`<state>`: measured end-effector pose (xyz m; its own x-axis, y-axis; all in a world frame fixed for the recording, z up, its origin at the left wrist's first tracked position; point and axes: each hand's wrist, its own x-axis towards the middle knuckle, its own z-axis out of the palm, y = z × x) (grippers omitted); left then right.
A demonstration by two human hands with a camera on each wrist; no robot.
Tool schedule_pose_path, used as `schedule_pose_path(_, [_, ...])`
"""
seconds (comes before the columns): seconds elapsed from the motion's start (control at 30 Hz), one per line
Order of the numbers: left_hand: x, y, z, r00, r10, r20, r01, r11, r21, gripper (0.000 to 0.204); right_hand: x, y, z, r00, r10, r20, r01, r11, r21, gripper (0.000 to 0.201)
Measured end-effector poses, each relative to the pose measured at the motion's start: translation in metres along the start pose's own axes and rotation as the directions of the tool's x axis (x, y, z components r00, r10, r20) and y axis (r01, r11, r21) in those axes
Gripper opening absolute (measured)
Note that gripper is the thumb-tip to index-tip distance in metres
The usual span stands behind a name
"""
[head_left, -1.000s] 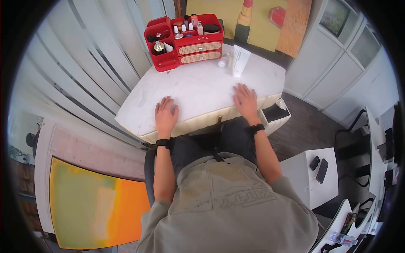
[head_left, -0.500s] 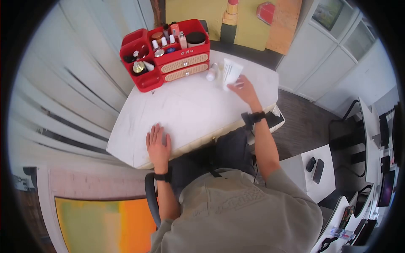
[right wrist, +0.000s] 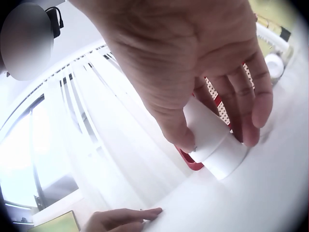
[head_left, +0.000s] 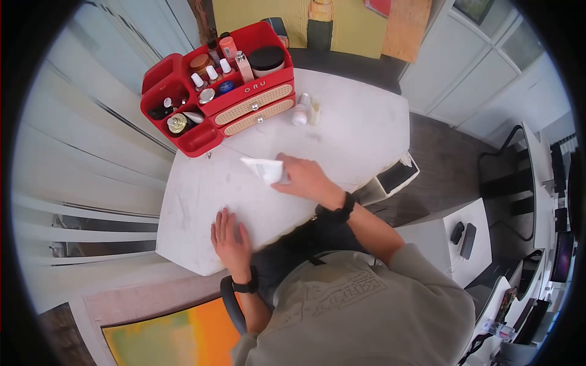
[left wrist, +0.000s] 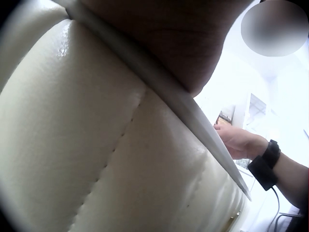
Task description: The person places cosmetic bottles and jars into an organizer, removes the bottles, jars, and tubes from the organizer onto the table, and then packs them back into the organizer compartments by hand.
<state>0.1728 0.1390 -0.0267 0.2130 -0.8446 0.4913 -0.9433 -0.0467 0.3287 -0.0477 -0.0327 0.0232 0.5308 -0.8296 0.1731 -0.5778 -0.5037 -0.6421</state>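
My right hand [head_left: 308,181] grips a white squeeze tube [head_left: 264,169] over the front middle of the white tabletop [head_left: 360,122]. In the right wrist view the thumb and fingers close round the tube, whose wide cap [right wrist: 224,159] points down close over the surface. My left hand [head_left: 232,245] rests palm down near the front left edge, fingers straight, holding nothing. In the left wrist view its heel [left wrist: 178,53] lies over the table edge, with its fingers hidden.
A red organizer [head_left: 210,146] with bottles, jars and two woven-front drawers stands at the back left. Right of it lie a small pinkish bottle [head_left: 301,110] and a pale yellowish bottle [head_left: 315,113]. An open drawer [head_left: 390,180] juts out at the right.
My right hand has taken hold of the tube at the back right and brought it left and toward me. The left hand still rests on the table. The head view has shifted.
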Motion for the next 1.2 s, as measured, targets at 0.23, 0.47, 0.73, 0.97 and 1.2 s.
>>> schedule_pose_path(0.23, [0.002, 0.003, -0.003, 1.000, -0.019, 0.004, 0.019, 1.000, -0.021, 0.029, 0.001, 0.000, -0.019, 0.997, 0.005, 0.081, 0.003, 0.995, -0.099, 0.057])
schedule_pose_path(0.47, [0.007, 0.004, -0.004, 1.000, -0.016, 0.015, 0.016, 1.000, -0.009, 0.027, 0.049, 0.054, -0.042, 0.988, 0.128, -0.091, -0.152, 0.930, -0.334, 0.060])
schedule_pose_path(0.73, [0.004, 0.004, -0.001, 1.000, -0.024, -0.001, 0.024, 0.999, -0.022, 0.027, 0.015, 0.052, -0.022, 1.000, 0.001, -0.022, -0.008, 0.936, -0.351, 0.056])
schedule_pose_path(0.97, [0.008, 0.007, -0.005, 1.000, 0.004, 0.018, -0.004, 1.000, -0.008, 0.027, 0.045, 0.049, -0.033, 0.977, 0.032, -0.210, -0.110, 0.921, -0.374, 0.063])
schedule_pose_path(1.2, [0.005, 0.006, -0.003, 1.000, -0.004, 0.014, 0.004, 1.000, -0.003, 0.027, 0.055, 0.071, -0.007, 0.971, 0.028, -0.239, -0.109, 0.937, -0.332, 0.064])
